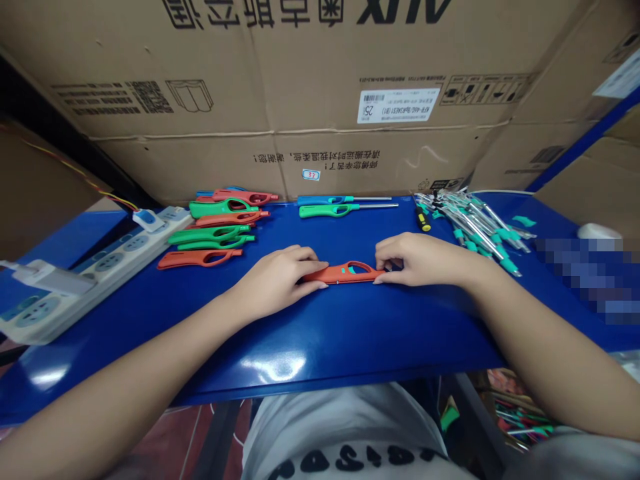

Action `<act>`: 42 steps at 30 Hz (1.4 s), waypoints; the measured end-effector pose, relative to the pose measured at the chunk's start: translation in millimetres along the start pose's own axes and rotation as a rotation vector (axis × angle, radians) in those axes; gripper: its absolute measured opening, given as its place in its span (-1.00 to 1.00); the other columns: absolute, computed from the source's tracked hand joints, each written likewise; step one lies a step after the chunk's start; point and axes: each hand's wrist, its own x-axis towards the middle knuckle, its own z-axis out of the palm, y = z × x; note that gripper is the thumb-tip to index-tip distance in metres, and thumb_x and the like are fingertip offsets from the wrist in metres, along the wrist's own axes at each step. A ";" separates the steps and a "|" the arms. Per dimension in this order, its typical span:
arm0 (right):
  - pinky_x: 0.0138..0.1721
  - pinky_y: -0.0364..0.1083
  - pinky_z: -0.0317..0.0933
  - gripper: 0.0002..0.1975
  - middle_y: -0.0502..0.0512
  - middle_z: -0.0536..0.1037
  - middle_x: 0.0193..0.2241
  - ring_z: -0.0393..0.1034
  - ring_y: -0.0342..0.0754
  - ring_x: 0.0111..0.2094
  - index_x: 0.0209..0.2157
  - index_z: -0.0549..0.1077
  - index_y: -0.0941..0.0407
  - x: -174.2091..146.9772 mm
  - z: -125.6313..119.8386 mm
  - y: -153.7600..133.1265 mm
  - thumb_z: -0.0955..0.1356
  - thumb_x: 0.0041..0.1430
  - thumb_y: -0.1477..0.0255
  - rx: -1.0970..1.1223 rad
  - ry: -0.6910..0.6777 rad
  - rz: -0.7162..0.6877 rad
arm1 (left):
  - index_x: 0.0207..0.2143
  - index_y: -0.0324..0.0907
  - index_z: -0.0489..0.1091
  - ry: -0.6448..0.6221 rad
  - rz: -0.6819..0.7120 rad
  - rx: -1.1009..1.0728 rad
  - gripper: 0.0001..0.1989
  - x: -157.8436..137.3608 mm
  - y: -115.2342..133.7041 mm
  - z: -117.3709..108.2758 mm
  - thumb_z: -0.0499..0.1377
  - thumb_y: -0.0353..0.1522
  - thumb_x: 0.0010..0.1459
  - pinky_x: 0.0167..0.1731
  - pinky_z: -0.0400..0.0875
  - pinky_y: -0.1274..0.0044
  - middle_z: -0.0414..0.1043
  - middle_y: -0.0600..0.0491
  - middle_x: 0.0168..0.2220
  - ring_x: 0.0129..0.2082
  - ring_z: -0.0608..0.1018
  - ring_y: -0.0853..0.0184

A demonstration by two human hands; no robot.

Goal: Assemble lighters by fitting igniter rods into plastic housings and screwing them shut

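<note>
An orange lighter handle [333, 274] with a teal trigger lies level just over the blue tabletop, between my two hands. My left hand [280, 280] pinches its left end with thumb and fingers. At the other end, my right hand [415, 260] grips the narrow tip beside the finger loop. No metal tube shows on this handle. Beyond it lie a blue lighter [325, 200] and a green lighter [327, 211], both with long metal tubes. To the left are several orange and green handles [210, 235] in a loose row.
A white power strip [107, 263] with plugs runs along the left side. At the back right lies a pile of metal tubes with teal parts [483, 223], next to a black and yellow screwdriver [423, 219]. A large cardboard box [310, 80] walls off the back of the blue table [350, 347].
</note>
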 end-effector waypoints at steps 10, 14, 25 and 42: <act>-0.39 -0.13 0.06 -0.76 0.05 0.51 -0.40 0.34 -0.09 -0.39 -0.39 0.51 0.14 -1.6 0.0 0.0 0.42 0.22 0.25 0.001 0.010 0.020 | 0.01 -0.19 0.52 0.018 0.004 -0.011 -0.70 -0.6 -0.7 -2.0 0.23 -0.25 0.30 -0.05 0.46 0.37 0.51 -0.06 -0.06 -0.08 0.54 0.17; -0.37 -0.13 0.07 -0.77 0.05 0.51 -0.40 0.35 -0.09 -0.37 -0.39 0.52 0.14 -0.9 0.9 -0.3 0.42 0.22 0.26 0.004 0.005 0.015 | 0.00 -0.18 0.52 0.012 0.005 -0.012 -0.72 -0.2 -1.1 -1.5 0.24 -0.26 0.29 -0.05 0.46 0.38 0.51 -0.05 -0.06 -0.08 0.54 0.18; -0.39 -0.13 0.04 -0.80 0.04 0.50 -0.42 0.33 -0.09 -0.38 -0.40 0.50 0.13 0.0 3.4 0.0 0.42 0.22 0.29 0.016 -0.004 0.001 | 0.01 -0.17 0.51 0.001 0.014 0.015 -0.72 -0.9 -1.7 4.1 0.22 -0.26 0.31 -0.09 0.47 0.41 0.51 -0.04 -0.07 -0.09 0.55 0.21; -0.37 -0.13 0.02 -0.77 0.04 0.43 -0.39 0.28 -0.09 -0.39 -0.39 0.40 0.12 3.8 10.7 0.1 0.34 0.28 0.27 -0.138 0.127 -0.064 | 0.04 -0.24 0.48 0.067 0.028 0.219 -0.64 -1.0 0.6 7.2 0.05 -0.21 0.42 -0.13 0.49 0.37 0.54 -0.09 -0.12 -0.13 0.58 0.17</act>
